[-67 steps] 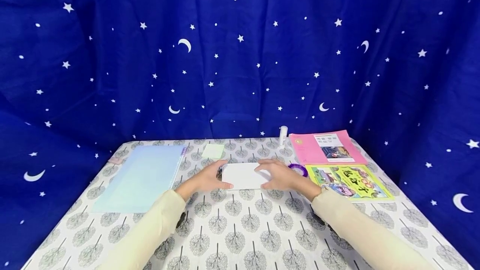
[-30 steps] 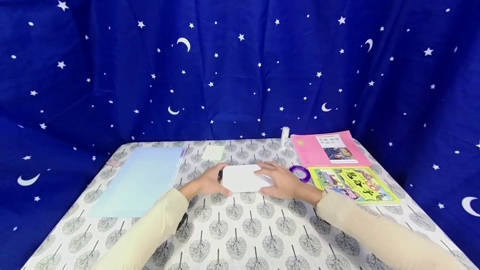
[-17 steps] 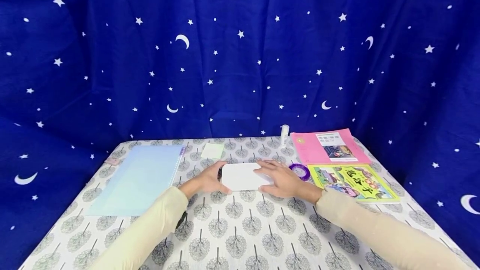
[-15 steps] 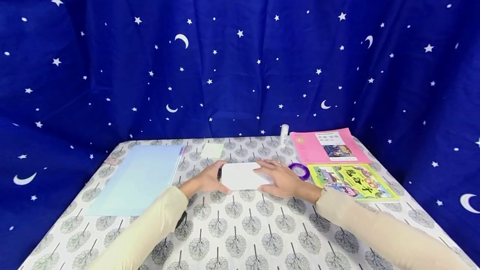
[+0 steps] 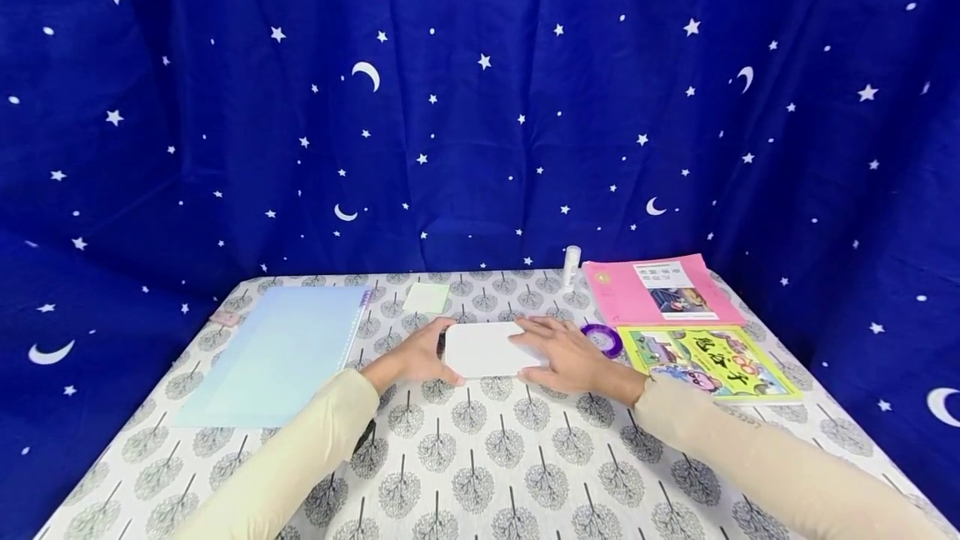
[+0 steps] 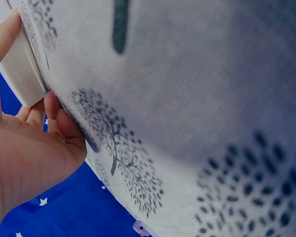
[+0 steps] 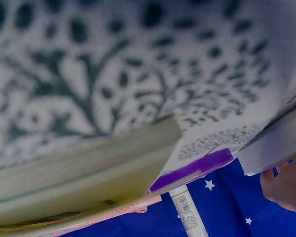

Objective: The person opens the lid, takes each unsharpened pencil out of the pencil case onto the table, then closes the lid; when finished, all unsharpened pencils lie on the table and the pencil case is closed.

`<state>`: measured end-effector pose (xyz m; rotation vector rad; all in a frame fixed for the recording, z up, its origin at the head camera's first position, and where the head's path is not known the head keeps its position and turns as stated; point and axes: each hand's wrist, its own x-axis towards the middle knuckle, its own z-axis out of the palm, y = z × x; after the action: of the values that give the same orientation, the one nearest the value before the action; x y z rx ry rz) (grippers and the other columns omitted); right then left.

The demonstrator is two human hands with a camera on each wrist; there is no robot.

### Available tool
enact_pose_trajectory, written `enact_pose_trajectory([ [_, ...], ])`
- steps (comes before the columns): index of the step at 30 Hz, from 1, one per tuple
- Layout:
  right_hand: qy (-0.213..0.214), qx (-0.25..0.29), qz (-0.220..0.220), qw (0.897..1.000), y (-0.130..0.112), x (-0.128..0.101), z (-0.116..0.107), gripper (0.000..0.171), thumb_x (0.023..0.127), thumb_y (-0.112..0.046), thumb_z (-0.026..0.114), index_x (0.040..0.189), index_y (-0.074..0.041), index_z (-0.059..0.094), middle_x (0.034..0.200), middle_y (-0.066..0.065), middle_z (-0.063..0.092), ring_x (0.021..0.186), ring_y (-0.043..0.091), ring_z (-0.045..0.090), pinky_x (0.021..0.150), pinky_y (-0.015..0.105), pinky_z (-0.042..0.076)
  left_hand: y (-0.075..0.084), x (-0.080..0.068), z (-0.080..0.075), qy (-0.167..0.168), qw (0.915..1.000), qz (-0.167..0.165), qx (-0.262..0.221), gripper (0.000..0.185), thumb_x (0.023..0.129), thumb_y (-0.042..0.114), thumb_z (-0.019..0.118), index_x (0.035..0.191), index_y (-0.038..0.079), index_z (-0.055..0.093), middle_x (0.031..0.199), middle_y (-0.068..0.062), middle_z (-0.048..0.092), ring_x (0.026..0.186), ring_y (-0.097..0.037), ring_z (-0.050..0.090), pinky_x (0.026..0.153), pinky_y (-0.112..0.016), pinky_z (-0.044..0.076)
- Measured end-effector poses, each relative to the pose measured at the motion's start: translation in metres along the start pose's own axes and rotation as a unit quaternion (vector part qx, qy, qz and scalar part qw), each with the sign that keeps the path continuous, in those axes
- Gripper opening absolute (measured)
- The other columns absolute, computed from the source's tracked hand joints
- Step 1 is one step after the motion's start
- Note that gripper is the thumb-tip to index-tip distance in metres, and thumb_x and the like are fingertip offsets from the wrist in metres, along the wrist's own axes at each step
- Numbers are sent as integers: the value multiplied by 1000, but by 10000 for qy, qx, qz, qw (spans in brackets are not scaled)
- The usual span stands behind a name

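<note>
White box (image 5: 483, 348) sits flat between both hands; left hand (image 5: 417, 357) fingers curl round its left end, right hand (image 5: 567, 357) lies flat-fingered over its right end. Looks light, rigid, smooth; best taken by the short ends

The right hand (image 5: 567, 354) covers the right end of the flat white rounded box (image 5: 483, 349); the cover print of the pink booklet (image 5: 660, 290) beyond it is too small to read.

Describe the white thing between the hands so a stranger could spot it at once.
On the tree-print tablecloth, look mid-table between the left hand and right hand. The white pad lies flat there, plain and round-cornered, unlike the coloured books to its right.
</note>
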<state>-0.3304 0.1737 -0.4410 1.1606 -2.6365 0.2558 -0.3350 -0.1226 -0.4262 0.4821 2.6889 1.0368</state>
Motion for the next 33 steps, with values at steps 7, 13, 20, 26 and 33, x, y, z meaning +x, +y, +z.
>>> enact_pose_trajectory([
  [7, -34, -128, -61, 9999, -1, 1, 0, 57, 95, -48, 57, 142, -16, 53, 154, 15, 39, 137, 39, 40, 106, 68, 34, 0, -1, 0, 2, 10000, -26, 54, 114, 63, 30, 93, 155, 13, 28, 152, -15, 41, 137, -37, 40, 112, -63, 30],
  [13, 42, -297, -195, 9994, 0, 2, 2, 57, 95, -48, 57, 142, -15, 53, 153, 17, 41, 135, 42, 42, 104, 68, 36, -1, -2, 0, 25, 9999, -85, 91, 114, 63, 30, 92, 155, 15, 27, 157, -13, 34, 141, -37, 35, 112, -64, 27],
  [20, 180, -379, -299, 9987, 0, 3, 0, 56, 94, -46, 57, 140, -14, 55, 150, 19, 44, 133, 42, 44, 104, 67, 38, 0, 1, -1, 65, 9998, -137, 143, 115, 62, 30, 93, 155, 16, 28, 153, -12, 41, 136, -35, 41, 110, -64, 32],
  [26, 230, -346, -352, 9985, 1, 3, 2, 56, 95, -47, 56, 140, -14, 55, 150, 19, 44, 134, 41, 44, 104, 67, 37, 0, 2, -1, 129, 9996, -179, 200, 115, 60, 30, 94, 154, 15, 30, 150, -12, 44, 132, -35, 45, 108, -63, 36],
  [33, 300, -430, -405, 9978, 2, 2, 4, 57, 95, -48, 55, 139, -13, 55, 149, 20, 45, 133, 41, 45, 103, 67, 38, 2, 2, 0, 97, 9999, -63, 92, 113, 60, 24, 94, 153, 12, 31, 143, -12, 50, 125, -33, 50, 107, -62, 38],
])
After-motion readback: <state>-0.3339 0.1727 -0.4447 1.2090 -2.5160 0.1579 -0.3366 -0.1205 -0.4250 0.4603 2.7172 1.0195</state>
